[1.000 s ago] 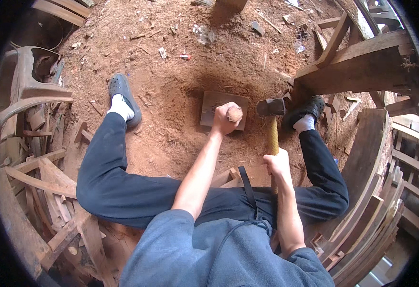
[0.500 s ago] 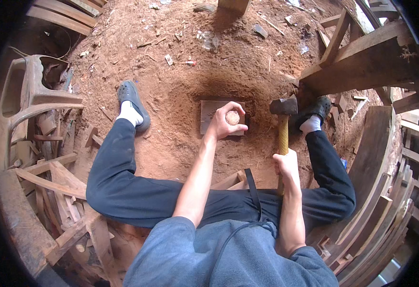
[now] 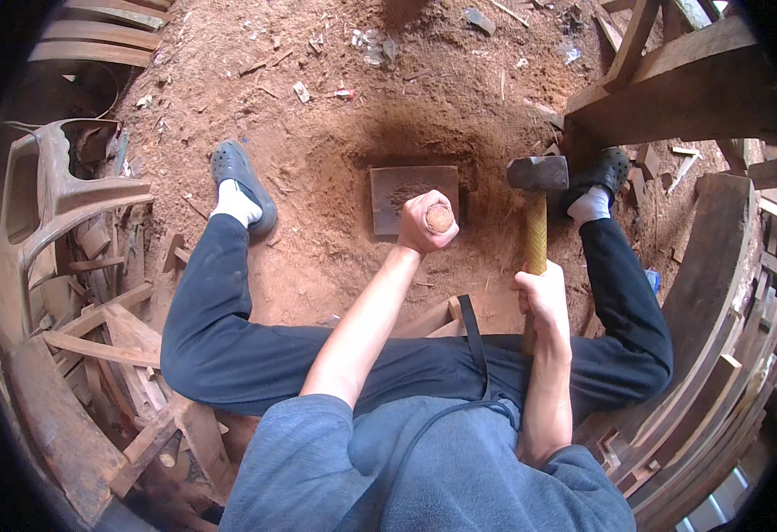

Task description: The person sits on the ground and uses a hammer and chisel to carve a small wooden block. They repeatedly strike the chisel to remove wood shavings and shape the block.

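An upright round piece (image 3: 439, 215), its pale brown end facing the camera, is gripped by my left hand (image 3: 417, 232) over the near part of a square dark plate (image 3: 387, 184) set in the sawdust. The piece's lower part is hidden. My right hand (image 3: 543, 294) is closed round the yellow handle of a hammer with a dark metal head (image 3: 536, 174), raised beside the plate on the right.
My shod feet (image 3: 238, 173) are spread either side of the plate on the sawdust-covered ground (image 3: 300, 151). A worn chair (image 3: 38, 191) and wood scraps (image 3: 122, 355) crowd the left. Heavy beams (image 3: 663, 89) and stacked curved planks (image 3: 708, 266) line the right.
My left hand's fingers, looser round the piece half a second ago, are now wrapped tightly, and the hand sits slightly nearer me on the plate. The hammer has shifted slightly right. The view has shifted.
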Demonstrator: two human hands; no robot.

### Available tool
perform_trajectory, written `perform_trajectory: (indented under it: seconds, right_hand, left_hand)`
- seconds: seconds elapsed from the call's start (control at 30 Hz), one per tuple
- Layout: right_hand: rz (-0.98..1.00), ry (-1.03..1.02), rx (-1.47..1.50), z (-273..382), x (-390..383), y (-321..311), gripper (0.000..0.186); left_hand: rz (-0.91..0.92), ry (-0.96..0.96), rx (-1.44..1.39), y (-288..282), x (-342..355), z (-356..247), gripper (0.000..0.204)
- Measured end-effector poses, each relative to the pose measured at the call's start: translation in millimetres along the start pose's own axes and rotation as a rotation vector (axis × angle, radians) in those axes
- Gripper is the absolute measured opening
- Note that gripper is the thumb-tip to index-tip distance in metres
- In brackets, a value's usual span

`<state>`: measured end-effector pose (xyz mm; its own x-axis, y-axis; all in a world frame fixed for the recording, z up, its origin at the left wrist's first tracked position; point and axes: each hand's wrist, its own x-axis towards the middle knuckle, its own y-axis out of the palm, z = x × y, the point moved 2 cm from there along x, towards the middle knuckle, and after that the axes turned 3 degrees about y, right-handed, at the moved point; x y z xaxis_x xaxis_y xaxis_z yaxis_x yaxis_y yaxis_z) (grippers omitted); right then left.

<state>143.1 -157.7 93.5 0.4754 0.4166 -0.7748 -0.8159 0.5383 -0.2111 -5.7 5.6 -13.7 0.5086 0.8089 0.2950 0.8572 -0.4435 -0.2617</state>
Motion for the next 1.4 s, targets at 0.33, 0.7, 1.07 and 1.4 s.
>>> perform_trajectory:
  seconds: [0.33,0.7,1.07,1.4]
  right_hand:
    - [-0.005,0.074,0.085,4,8,-9,0.009]
    - [-0.014,0.123,0.109,17,19,-15,0.011]
    - [-0.023,0.176,0.179,9,24,-24,0.014]
    - [0.054,0.148,0.278,-3,4,-17,0.011]
  left_hand:
    - [0.027,0.096,0.032,10,-4,3,0.020]
    - [0.104,0.217,0.104,46,-2,8,0.026]
    - [0.249,0.216,0.353,98,-6,10,0.022]
    - [0.340,0.005,0.198,63,4,1,0.025]
